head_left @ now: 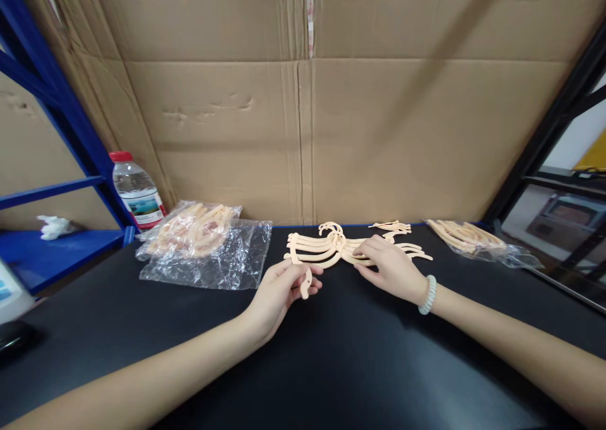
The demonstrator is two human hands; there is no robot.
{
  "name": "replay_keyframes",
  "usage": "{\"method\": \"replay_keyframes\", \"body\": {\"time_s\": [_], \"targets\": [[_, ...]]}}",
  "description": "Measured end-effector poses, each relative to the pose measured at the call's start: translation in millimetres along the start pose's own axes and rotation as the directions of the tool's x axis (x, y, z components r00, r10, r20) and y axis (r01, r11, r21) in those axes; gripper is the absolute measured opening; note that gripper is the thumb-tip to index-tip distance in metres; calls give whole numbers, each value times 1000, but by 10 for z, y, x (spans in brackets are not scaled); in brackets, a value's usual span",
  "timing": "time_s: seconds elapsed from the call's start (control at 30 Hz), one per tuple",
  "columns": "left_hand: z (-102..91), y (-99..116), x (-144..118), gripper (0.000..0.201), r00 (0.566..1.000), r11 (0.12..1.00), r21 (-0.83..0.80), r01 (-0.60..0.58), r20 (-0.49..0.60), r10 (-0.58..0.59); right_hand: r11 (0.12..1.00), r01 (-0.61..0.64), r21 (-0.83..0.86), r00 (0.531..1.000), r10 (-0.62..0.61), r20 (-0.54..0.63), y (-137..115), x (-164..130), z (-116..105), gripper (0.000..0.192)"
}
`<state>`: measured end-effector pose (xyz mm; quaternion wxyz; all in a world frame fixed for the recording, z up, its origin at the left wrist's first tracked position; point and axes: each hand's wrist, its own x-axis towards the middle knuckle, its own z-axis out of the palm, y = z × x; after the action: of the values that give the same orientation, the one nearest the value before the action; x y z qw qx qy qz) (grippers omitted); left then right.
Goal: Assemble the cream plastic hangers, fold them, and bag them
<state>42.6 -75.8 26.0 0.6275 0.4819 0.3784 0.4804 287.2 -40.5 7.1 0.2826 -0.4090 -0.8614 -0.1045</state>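
A stack of small peach plastic hangers [331, 245] lies on the black table [331, 367], hooks pointing toward the cardboard wall. My left hand [279, 291] pinches the left end of one hanger [303, 278] between thumb and fingers, a little in front of the stack. My right hand [391, 267], with a pale bead bracelet at the wrist, rests its fingers on the right half of the stack, pressing it down.
A clear plastic bag with more hangers [203, 244] lies at the left, another such bag [468, 237] at the right. A few loose hangers [392, 227] sit behind the stack. A water bottle [137, 190] stands by the blue shelf frame [71, 133]. Cardboard sheets [303, 101] wall off the back.
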Motion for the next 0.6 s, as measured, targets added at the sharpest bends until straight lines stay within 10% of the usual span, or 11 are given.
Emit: {"method": "replay_keyframes", "body": {"time_s": [0.6], "targets": [[-221, 162, 83, 42, 972, 968, 119, -221, -50, 228, 953, -200, 226, 979, 205, 3, -13, -137, -211, 5]]}}
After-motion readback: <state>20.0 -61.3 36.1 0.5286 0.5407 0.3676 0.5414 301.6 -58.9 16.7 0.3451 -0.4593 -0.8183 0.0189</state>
